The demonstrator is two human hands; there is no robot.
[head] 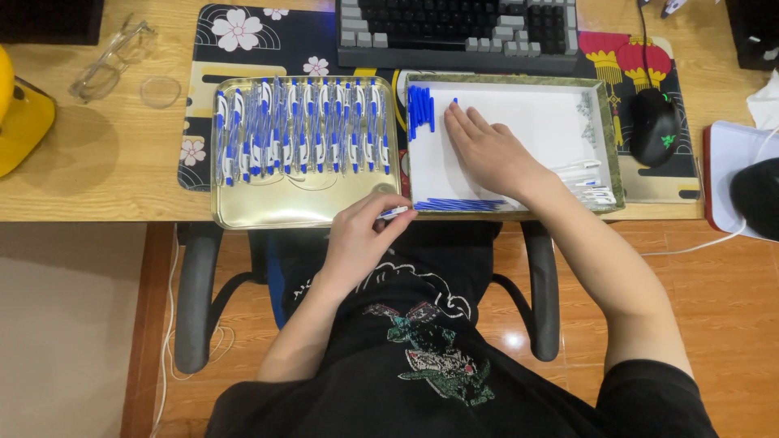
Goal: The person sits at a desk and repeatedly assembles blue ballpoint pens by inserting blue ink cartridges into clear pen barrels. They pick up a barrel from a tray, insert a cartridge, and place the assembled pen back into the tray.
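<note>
- The left hand (357, 239) sits at the lower centre of the frame, at the near edge of the table (97, 174); its grip pinches a pen part (395, 212), white with a blue tip, between thumb and fingers.
- The right hand (487, 150) lies palm down in the white tray (519, 113), fingers spread and flat, fingertips reaching toward the blue pieces (420, 109) in the tray's upper left corner. It holds nothing that shows.
- A gold tray (300, 211) left of centre carries a full row of assembled pens (300, 130), white and blue, standing side by side across its upper half; that looks like the finished share.
- What seems left: a line of blue refills (462, 203) along the white tray's near edge, the blue pieces in its corner, a few white barrels (586, 182) at its right side, and tiny grey bits (586, 109) at upper right.
- The small stock beside the long row suggests the work is well along, though not finished.
- The gold tray's lower half is bare metal, so there is room for another row.
- The two trays stand just beside each other; both reach the table's near edge, over the lap.
- A keyboard (458, 32) borders the trays at the top and a mouse (653, 126) sits near the white tray's right wall, so room is tight there.
- Glasses (109, 57) lie at upper left, well apart.
</note>
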